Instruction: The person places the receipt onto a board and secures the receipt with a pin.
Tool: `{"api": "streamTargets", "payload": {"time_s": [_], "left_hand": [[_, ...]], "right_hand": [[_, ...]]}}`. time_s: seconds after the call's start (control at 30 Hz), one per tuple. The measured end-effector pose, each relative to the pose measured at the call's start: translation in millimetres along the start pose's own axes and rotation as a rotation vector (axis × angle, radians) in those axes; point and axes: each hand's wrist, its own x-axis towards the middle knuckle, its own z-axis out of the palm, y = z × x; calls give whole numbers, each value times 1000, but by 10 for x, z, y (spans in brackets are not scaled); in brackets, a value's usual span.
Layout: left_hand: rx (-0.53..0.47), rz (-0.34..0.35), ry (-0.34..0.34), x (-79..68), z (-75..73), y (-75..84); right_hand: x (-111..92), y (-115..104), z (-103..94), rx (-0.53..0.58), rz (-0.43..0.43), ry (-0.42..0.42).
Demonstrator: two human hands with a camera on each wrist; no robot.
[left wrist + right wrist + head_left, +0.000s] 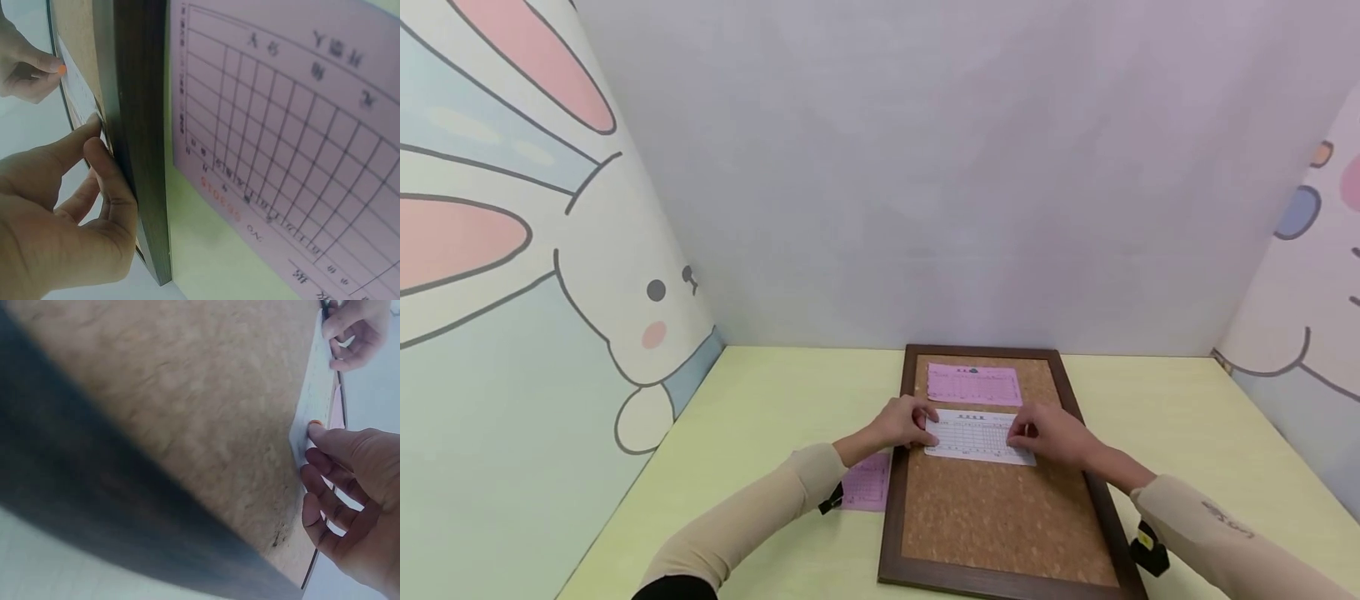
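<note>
A white printed form (973, 435) with a ruled grid lies across the cork board (1000, 517), below a pink form (973, 384). My left hand (902, 422) holds its left edge, thumb and forefinger bent and set a little apart on the paper. At the form's right side, my right hand (1056, 433) pinches a small orange pushpin (62, 69) against the paper. The pushpin shows at the thumb tip in the right wrist view, where the other fingers curl loosely over the cork. Its point is hidden.
The board's dark wooden frame (891, 542) rests on a pale yellow table (775, 400). Another pink form (867, 483) lies left of the board, partly covered by the left forearm in the head view. Walls with rabbit drawings (625, 317) stand around the table.
</note>
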Motion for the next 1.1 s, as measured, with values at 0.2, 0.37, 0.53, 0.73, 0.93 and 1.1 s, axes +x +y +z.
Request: {"api": "streamTargets", "payload": {"time_s": [0.2, 0.37, 0.53, 0.73, 0.93, 1.1], "left_hand": [[-2, 19, 6, -9, -26, -1], [1, 27, 9, 1, -30, 16], [-9, 25, 13, -12, -16, 23], [-7, 19, 5, -30, 24, 1], [18, 12, 13, -8, 12, 14], [15, 9, 9, -8, 6, -16]], "right_hand": [[-18, -39, -9, -75, -5, 18], [-17, -76, -32, -81, 9, 21], [-24, -70, -49, -20, -22, 12], [-95, -65, -25, 46, -11, -27], [-70, -95, 3, 12, 83, 33], [-18, -166, 50, -23, 157, 40]]}}
